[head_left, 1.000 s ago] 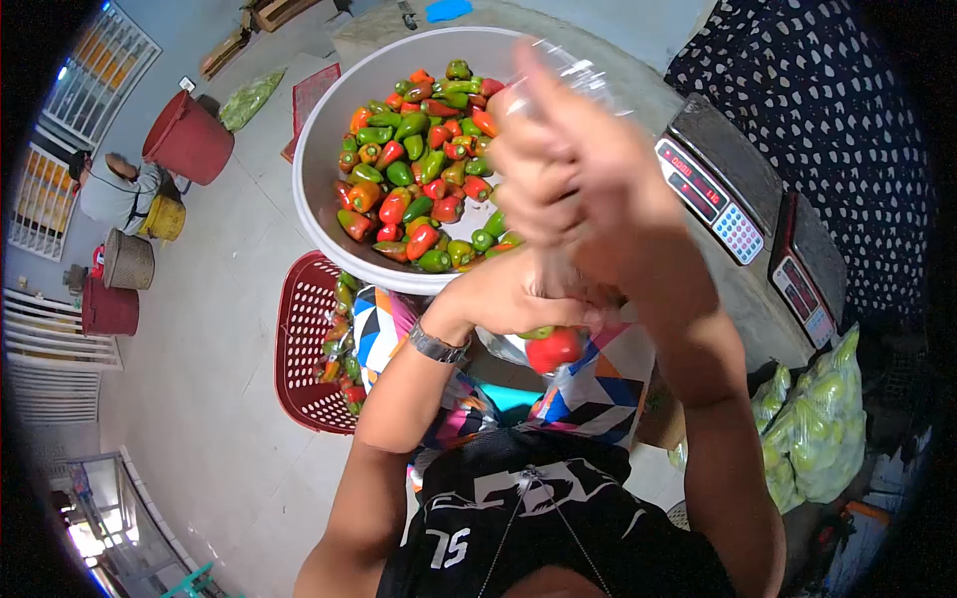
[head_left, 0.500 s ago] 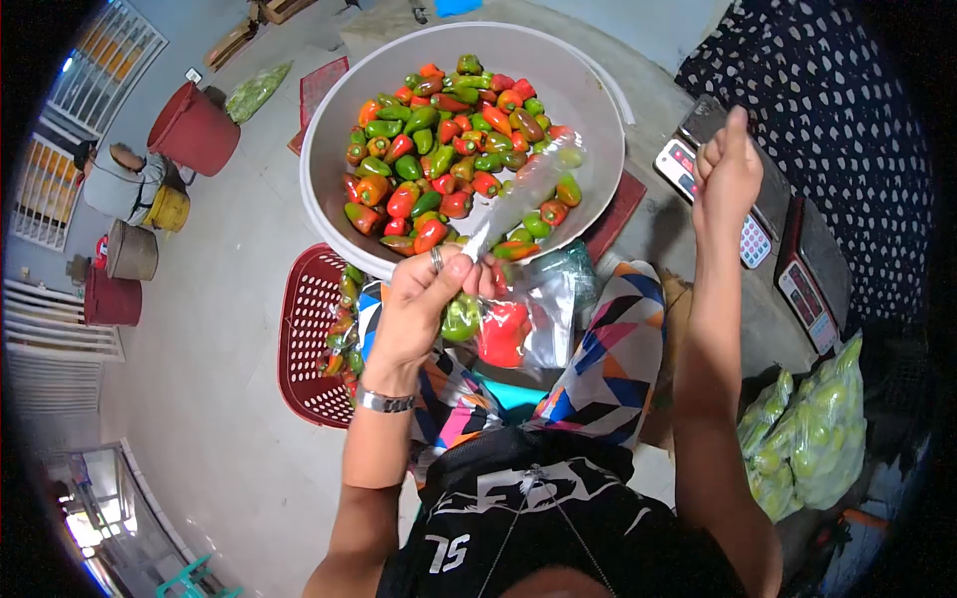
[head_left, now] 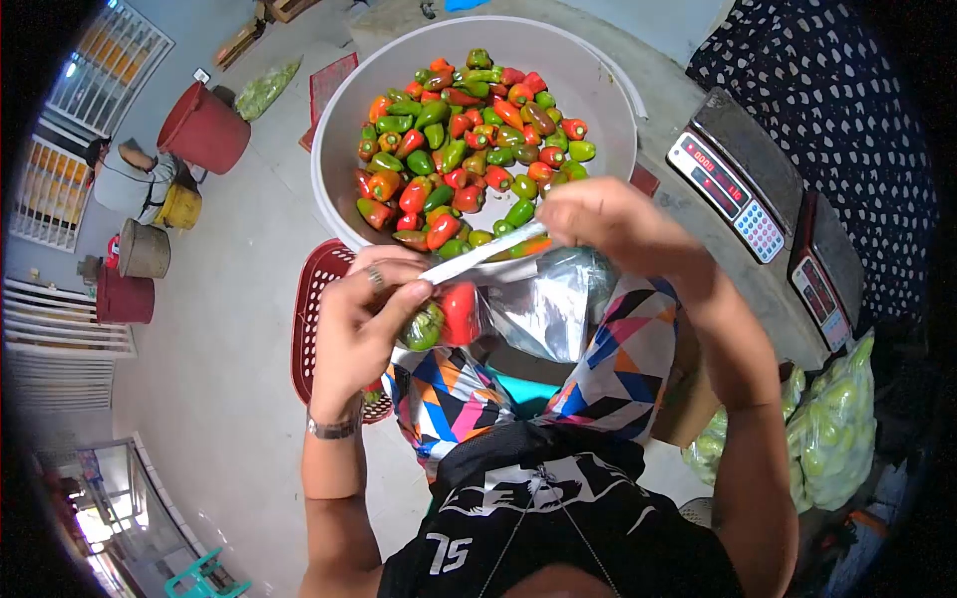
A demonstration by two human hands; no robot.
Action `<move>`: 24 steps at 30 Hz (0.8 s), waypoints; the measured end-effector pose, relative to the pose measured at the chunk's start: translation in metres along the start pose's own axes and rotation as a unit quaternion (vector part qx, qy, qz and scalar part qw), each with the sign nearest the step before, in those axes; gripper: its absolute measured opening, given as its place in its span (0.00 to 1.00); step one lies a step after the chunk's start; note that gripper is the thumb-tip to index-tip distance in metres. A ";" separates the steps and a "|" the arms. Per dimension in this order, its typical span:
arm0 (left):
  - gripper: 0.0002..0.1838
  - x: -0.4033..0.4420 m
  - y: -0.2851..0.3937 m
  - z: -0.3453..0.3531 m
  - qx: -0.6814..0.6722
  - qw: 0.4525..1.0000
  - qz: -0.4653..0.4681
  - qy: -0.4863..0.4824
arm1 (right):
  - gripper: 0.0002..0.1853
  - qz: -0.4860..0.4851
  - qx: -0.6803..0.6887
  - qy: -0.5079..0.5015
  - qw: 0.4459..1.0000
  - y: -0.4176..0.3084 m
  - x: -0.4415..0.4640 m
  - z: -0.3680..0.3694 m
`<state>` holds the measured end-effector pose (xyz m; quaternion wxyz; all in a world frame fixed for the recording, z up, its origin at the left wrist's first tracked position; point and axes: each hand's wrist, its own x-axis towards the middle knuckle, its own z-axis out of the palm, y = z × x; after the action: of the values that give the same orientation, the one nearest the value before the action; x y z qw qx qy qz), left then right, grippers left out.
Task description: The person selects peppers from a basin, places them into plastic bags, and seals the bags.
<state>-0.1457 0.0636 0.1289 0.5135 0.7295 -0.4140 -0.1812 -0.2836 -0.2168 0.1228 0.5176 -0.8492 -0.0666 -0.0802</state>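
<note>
A clear plastic bag (head_left: 461,317) holding a green and a red pepper hangs below my left hand (head_left: 374,314), whose thumb and fingers pinch its twisted neck. The other end of the twisted plastic is pinched in my right hand (head_left: 598,219), so it stretches between both hands. Just beyond them, a large round white tub (head_left: 334,149) holds many red and green peppers (head_left: 439,164). More clear plastic (head_left: 543,309) lies over my lap, beside the bag.
A red perforated basket (head_left: 309,329) stands at the left of my legs. Two digital scales (head_left: 728,189) are at the right, above bags of green produce (head_left: 832,429). Red buckets (head_left: 204,130) and a person (head_left: 128,184) are at the far left.
My right hand has come down from beside the scale and now grips the twisted plastic. My left hand has moved left with the bag, and the plastic is now stretched sideways.
</note>
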 end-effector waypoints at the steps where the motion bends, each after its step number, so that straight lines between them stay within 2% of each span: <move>1: 0.03 0.000 0.004 -0.001 0.007 0.999 0.034 0.026 | 0.19 0.112 0.150 0.002 0.982 -0.003 -0.001 -0.004; 2: 0.02 0.001 0.008 0.000 0.039 0.997 0.058 0.036 | 0.21 0.142 0.236 0.025 0.961 0.001 -0.002 -0.001; 3: 0.03 0.004 0.009 0.001 0.128 0.986 0.105 0.019 | 0.21 0.136 0.313 0.043 0.939 0.001 -0.003 0.000; 5: 0.04 0.024 0.009 0.004 0.300 0.934 0.193 -0.012 | 0.20 0.124 0.458 0.072 0.877 -0.004 -0.003 0.004; 6: 0.09 0.041 -0.013 0.008 0.323 0.914 0.247 0.004 | 0.19 0.140 0.472 0.092 0.865 -0.021 -0.005 0.007; 7: 0.14 0.060 -0.028 0.011 0.335 0.909 0.247 0.022 | 0.18 0.145 0.492 0.086 0.854 -0.031 -0.006 0.017; 8: 0.15 0.078 -0.028 0.017 0.398 0.878 0.261 0.049 | 0.18 0.149 0.511 0.081 0.843 -0.041 -0.007 0.030; 9: 0.08 0.094 -0.028 0.024 0.421 0.877 0.222 0.064 | 0.17 0.152 0.529 0.078 0.831 -0.050 -0.010 0.042; 11: 0.08 0.117 0.004 0.049 0.269 0.952 0.095 0.110 | 0.16 0.081 0.611 0.030 0.787 -0.034 -0.020 0.072; 12: 0.08 0.126 0.015 0.051 0.090 0.993 0.031 0.066 | 0.17 0.073 0.635 0.026 0.768 -0.025 -0.027 0.087; 13: 0.09 0.132 0.024 0.053 -0.093 0.995 -0.035 0.019 | 0.17 0.065 0.658 0.021 0.750 -0.012 -0.033 0.099; 14: 0.08 0.131 0.029 0.055 -0.217 0.976 -0.011 -0.037 | 0.17 0.054 0.674 0.041 0.735 0.005 -0.036 0.115; 15: 0.07 0.125 0.027 0.064 -0.284 0.953 0.016 -0.101 | 0.20 0.070 0.693 0.050 0.716 0.023 -0.037 0.125; 17: 0.05 0.108 0.026 0.070 -0.317 0.924 0.001 -0.213 | 0.18 0.047 0.725 0.044 0.686 0.061 -0.038 0.136; 18: 0.05 0.104 0.025 0.068 -0.346 0.909 0.004 -0.232 | 0.16 0.087 0.699 0.104 0.702 0.059 -0.036 0.129; 20: 0.05 0.103 0.015 0.062 -0.256 0.945 0.070 -0.191 | 0.14 0.165 0.639 0.219 0.719 0.050 -0.030 0.101; 21: 0.05 0.104 0.011 0.060 -0.209 0.958 0.106 -0.166 | 0.13 0.162 0.625 0.216 0.732 0.060 -0.029 0.087; 22: 0.05 0.098 0.011 0.059 -0.173 0.969 0.083 -0.154 | 0.13 0.160 0.611 0.213 0.745 0.071 -0.027 0.073; 23: 0.06 0.097 0.007 0.054 -0.087 0.974 0.149 -0.145 | 0.13 0.119 0.619 0.155 0.761 0.089 -0.031 0.062; 24: 0.06 0.096 0.008 0.050 -0.058 0.969 0.175 -0.162 | 0.15 0.122 0.602 0.138 0.777 0.090 -0.030 0.051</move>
<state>-0.1263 -0.0431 0.1312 0.5047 0.5756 -0.6019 -0.2275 -0.2919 -0.2132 0.0155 0.9325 -0.3449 0.0752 -0.0762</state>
